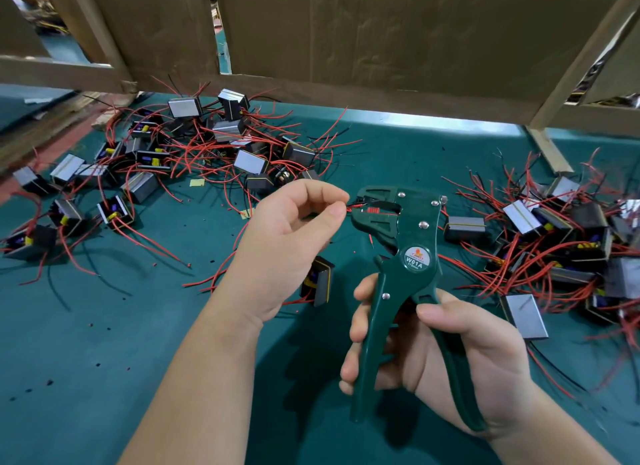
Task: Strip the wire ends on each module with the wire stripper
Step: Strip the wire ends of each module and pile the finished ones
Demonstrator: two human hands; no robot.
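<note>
Over green felt, left hand (294,236) pinching thin wires (355,206), glossy stripper (401,257)

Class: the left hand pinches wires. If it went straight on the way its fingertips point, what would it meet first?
The stripper, at its head, most likely. The left hand pinches the wires just beside it, and their ends reach into its mouth, so depth seems matched.

Module (320,284) half behind left hand (287,236); right pile (568,253) cut by edge

Bright, even light, seemingly from overhead; soft shadows on the green mat (104,326); edges bowed, blurry.
</note>
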